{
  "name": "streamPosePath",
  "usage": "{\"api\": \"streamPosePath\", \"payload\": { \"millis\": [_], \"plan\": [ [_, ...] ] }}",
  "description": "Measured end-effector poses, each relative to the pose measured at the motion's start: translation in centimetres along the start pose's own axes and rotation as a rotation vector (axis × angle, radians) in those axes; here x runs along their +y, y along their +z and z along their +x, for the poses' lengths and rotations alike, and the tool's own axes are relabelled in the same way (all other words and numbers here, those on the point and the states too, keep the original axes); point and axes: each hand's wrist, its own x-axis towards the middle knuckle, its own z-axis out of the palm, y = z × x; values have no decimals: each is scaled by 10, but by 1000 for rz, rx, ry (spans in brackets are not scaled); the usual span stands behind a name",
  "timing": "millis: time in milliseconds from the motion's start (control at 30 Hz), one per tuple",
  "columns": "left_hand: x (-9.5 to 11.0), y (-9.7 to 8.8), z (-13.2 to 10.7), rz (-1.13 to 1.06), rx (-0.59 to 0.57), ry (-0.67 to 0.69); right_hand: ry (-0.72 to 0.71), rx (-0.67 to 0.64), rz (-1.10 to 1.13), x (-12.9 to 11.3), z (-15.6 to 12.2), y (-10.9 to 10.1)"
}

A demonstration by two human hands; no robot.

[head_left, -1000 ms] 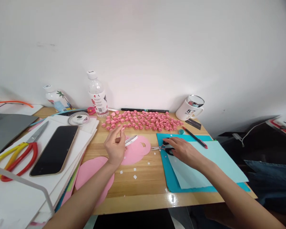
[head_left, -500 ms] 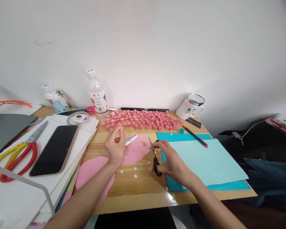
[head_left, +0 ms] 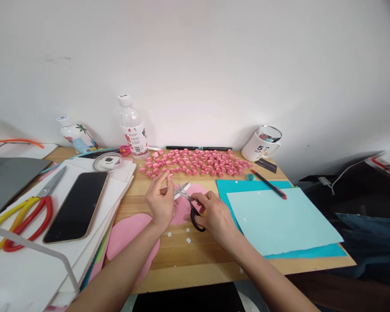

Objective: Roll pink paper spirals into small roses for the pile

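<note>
At desk [head_left: 201, 260] centre, over pink paper [head_left: 181, 211]: left hand [head_left: 160, 203], fingertips pinching a white strip [head_left: 186, 186]. Right hand [head_left: 214, 214], fingers closed through the black handles of scissors [head_left: 190, 204], blades slightly parted at the strip. Behind: pink paper roses [head_left: 198, 162]. Just right: blue sheets [head_left: 279, 216].
</note>
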Motion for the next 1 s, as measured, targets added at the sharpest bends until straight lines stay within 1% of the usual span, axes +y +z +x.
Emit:
{"api": "streamPosePath", "payload": {
  "millis": [233,467,567,667,733,800,867,933,1000],
  "plan": [
    [-4,0,1,5,-8,16,-20,10,-25,3,2,-1],
    [-3,0,-1,47,-26,102,-58,-1,-127,14,2,-6],
    [-2,1,-1,41,-40,113,-70,-5,-165,18,2,-8],
    [-2,1,0,49,-32,99,-50,-1,-175,23,5,-16],
    [-3,1,1,62,-16,87,-16,51,-169,31,8,-27],
    [-4,1,2,69,-16,99,8,104,-216,44,10,-41],
    [-3,1,0,83,-48,132,-7,73,-284,61,10,-53],
    [-1,2,-2,100,-110,154,-3,-10,-346,79,7,-61],
    [0,2,-4,110,-172,156,-6,-91,-370,94,4,-64]
  ]
}}
